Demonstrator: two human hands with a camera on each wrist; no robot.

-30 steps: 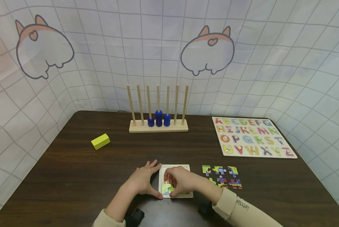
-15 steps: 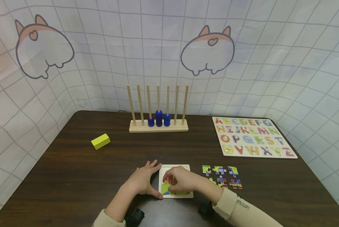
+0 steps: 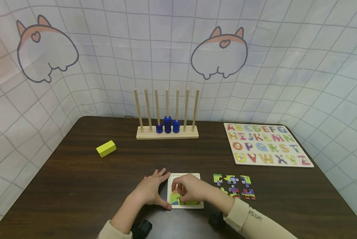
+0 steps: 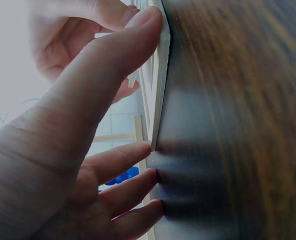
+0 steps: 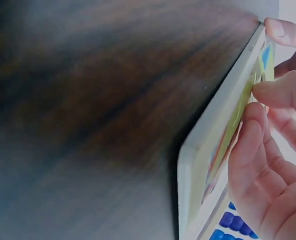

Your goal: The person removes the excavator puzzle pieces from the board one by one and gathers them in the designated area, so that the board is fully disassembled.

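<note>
A small square wooden puzzle tray (image 3: 201, 196) lies near the front of the table, its lower part showing green puzzle pieces. My left hand (image 3: 151, 189) spreads along its left side; the thumb (image 4: 147, 20) rests on the near corner and the index fingertip touches the far one. Over the tray, my right hand (image 3: 191, 188) curls its thumb and fingers at a green-and-blue puzzle piece (image 3: 174, 198) in the lower left corner, pinching it. This piece (image 5: 267, 59) stands slightly raised in the right wrist view. The right hand hides much of the tray's middle.
Several loose puzzle pieces (image 3: 231, 179) lie right of the tray, some partly behind the right forearm. An alphabet board (image 3: 269, 144) is at the back right. A peg stand (image 3: 167, 133) with blue beads stands at the back; a yellow block (image 3: 106, 148) sits left.
The green-and-blue piece, paler and more tilted a second ago, now lies flatter in the tray's lower left corner. My right fingers have shifted slightly; the left hand stays in place.
</note>
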